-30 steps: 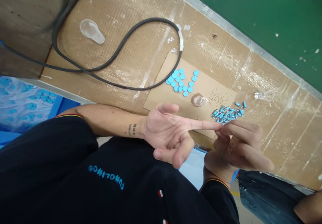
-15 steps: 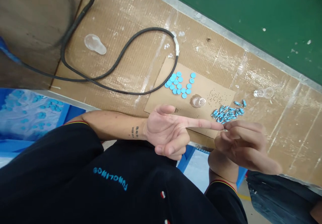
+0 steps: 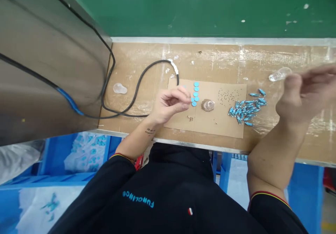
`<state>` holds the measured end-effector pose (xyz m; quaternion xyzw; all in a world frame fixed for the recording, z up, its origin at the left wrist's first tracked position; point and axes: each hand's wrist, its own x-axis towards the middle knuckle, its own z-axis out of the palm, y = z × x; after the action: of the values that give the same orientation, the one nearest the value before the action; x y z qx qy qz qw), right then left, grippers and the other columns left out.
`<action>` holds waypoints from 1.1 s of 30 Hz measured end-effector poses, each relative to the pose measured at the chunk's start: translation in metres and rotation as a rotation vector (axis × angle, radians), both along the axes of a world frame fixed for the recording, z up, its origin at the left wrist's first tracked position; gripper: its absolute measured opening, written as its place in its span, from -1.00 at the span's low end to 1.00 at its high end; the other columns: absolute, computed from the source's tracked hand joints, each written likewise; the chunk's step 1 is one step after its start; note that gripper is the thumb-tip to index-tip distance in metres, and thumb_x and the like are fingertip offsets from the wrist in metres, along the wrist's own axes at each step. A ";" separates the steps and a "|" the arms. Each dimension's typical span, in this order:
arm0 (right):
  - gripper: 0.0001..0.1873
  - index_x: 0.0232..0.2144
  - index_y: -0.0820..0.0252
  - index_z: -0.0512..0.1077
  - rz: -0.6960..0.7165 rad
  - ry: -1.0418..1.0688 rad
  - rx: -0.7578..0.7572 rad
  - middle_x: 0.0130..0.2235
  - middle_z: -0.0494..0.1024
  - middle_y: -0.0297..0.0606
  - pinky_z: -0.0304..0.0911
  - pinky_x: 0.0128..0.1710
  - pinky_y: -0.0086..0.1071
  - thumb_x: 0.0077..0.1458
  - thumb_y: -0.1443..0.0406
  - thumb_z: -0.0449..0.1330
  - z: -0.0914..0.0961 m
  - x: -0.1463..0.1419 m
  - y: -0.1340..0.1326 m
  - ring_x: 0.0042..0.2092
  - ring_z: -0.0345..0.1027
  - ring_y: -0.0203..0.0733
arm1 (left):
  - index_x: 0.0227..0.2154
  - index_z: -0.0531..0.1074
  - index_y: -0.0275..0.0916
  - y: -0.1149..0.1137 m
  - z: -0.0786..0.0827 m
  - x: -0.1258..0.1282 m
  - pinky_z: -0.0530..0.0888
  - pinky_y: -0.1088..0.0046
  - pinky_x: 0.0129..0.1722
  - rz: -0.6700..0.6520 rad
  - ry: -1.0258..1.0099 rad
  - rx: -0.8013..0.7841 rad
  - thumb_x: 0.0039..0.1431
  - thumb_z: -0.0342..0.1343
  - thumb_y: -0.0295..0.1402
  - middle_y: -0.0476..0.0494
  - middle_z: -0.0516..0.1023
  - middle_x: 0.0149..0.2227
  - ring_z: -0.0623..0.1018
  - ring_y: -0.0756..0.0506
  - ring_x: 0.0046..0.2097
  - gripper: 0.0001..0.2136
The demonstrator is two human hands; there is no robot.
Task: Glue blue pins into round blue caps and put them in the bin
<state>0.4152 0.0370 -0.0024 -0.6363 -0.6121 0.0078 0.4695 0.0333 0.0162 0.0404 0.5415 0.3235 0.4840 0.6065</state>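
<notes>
My left hand [image 3: 172, 102] rests on a small cardboard sheet [image 3: 210, 118], fingers curled together, fingertips at a cluster of round blue discs [image 3: 195, 93]. I cannot make out whether it pinches one. My right hand [image 3: 307, 90] hovers raised at the right, smeared by motion, near a clear plastic piece [image 3: 278, 75]. A pile of small blue parts [image 3: 246, 107] lies between the hands. A small clear round cap [image 3: 208, 105] sits mid-sheet beside several tiny dark specks [image 3: 228, 95].
A black cable [image 3: 136, 90] loops over the cardboard-covered bench [image 3: 136, 62] to a grey machine housing [image 3: 47, 73] at left. A clear plastic piece [image 3: 119, 88] lies by the cable. Green surface [image 3: 210, 6] runs behind. Blue bins with bagged parts [image 3: 86, 150] sit below the bench edge.
The hands, which touched fingertip to fingertip over my lap, have parted. The left went to the blue discs, the right swung up and right. The view has turned square to the bench.
</notes>
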 end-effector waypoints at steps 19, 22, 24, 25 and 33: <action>-0.76 -0.52 0.14 0.61 0.297 -0.291 -0.632 -0.47 0.46 -0.38 0.02 -0.25 -0.24 -0.14 0.39 0.61 -0.005 0.018 0.021 -0.41 0.11 -0.32 | -0.29 0.50 -0.16 0.047 -0.032 -0.026 0.52 0.27 -0.06 0.005 0.703 0.618 0.40 0.16 -0.34 -0.13 0.67 -0.21 0.58 -0.09 -0.15 -0.89; -0.74 -0.55 0.12 0.60 0.285 -0.354 -0.654 -0.45 0.51 -0.36 -0.01 -0.26 -0.24 -0.15 0.41 0.62 -0.016 0.022 0.024 -0.41 0.11 -0.30 | -0.28 0.46 -0.16 0.049 -0.034 -0.027 0.50 0.24 0.01 -0.008 0.776 0.609 0.42 0.12 -0.37 -0.14 0.66 -0.19 0.59 -0.10 -0.10 -0.90; -0.73 -0.58 0.13 0.57 0.293 -0.384 -0.663 -0.45 0.51 -0.36 -0.02 -0.29 -0.23 -0.09 0.38 0.60 -0.017 0.022 0.025 -0.43 0.09 -0.31 | -0.27 0.44 -0.16 0.050 -0.035 -0.028 0.49 0.23 0.02 -0.027 0.838 0.587 0.42 0.11 -0.37 -0.15 0.65 -0.18 0.58 -0.11 -0.09 -0.90; -0.72 -0.58 0.14 0.56 0.298 -0.391 -0.668 -0.46 0.51 -0.35 -0.02 -0.29 -0.23 -0.04 0.36 0.58 -0.016 0.020 0.024 -0.44 0.08 -0.31 | -0.28 0.43 -0.16 0.051 -0.036 -0.029 0.48 0.23 0.02 -0.036 0.861 0.578 0.41 0.12 -0.36 -0.15 0.64 -0.18 0.57 -0.11 -0.09 -0.90; -0.68 -0.58 0.17 0.51 0.210 -0.312 -0.834 -0.46 0.50 -0.44 0.00 -0.30 -0.24 -0.10 0.58 0.51 0.009 -0.002 0.020 -0.45 0.10 -0.36 | -0.29 0.51 -0.17 0.062 -0.047 -0.037 0.46 0.18 0.07 0.070 0.974 0.505 0.38 0.16 -0.35 -0.12 0.64 -0.19 0.56 -0.14 -0.07 -0.90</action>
<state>0.4135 0.0566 0.0064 -0.6989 -0.6813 0.2054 0.0721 -0.0038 0.0780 -0.0063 0.8204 0.4584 0.2600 0.2216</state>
